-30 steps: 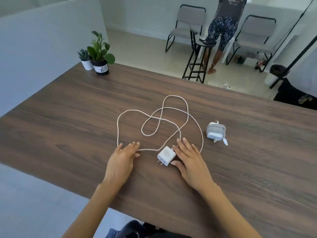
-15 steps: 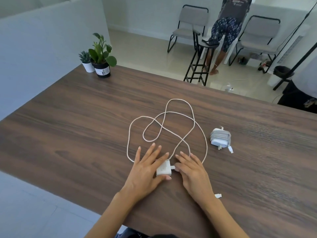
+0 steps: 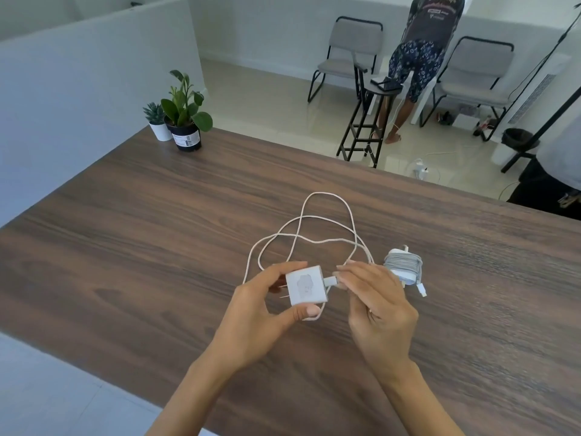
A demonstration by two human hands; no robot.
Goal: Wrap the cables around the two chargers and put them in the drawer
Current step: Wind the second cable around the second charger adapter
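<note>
Wooden table (image 3: 157, 262) spans view; two potted plants (image 3: 180, 121) at far left corner. Loose white cable (image 3: 314, 221) looped on tabletop. Left hand (image 3: 254, 313) grips white charger (image 3: 306, 286) between thumb and fingers, lifted above table. Right hand (image 3: 374, 297) pinches cable plug at charger's side. Wrapped charger (image 3: 404, 267) lies on table just beyond right hand.
</note>
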